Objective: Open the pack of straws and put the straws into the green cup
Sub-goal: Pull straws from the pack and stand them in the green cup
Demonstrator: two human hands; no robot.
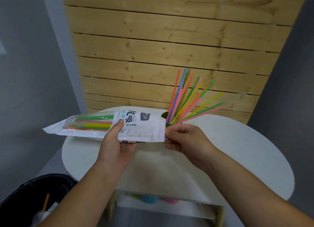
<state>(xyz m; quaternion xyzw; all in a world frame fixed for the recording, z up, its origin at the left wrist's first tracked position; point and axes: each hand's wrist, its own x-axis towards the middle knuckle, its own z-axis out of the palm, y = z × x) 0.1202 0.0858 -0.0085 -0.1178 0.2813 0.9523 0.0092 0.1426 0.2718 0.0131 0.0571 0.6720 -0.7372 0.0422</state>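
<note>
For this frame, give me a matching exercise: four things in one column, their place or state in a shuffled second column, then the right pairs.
Things:
1. straw pack
2. green cup
3. right hand
4. bin

Places or states:
A. on the floor at lower left, lined with a black bag
B. held sideways over the white table in the left hand, some straws inside
C. on the table behind the pack, many coloured straws fanning out of it
D. fingers pinching at the pack's right end

Pairs: 1-B, 2-C, 3-D, 4-A
</note>
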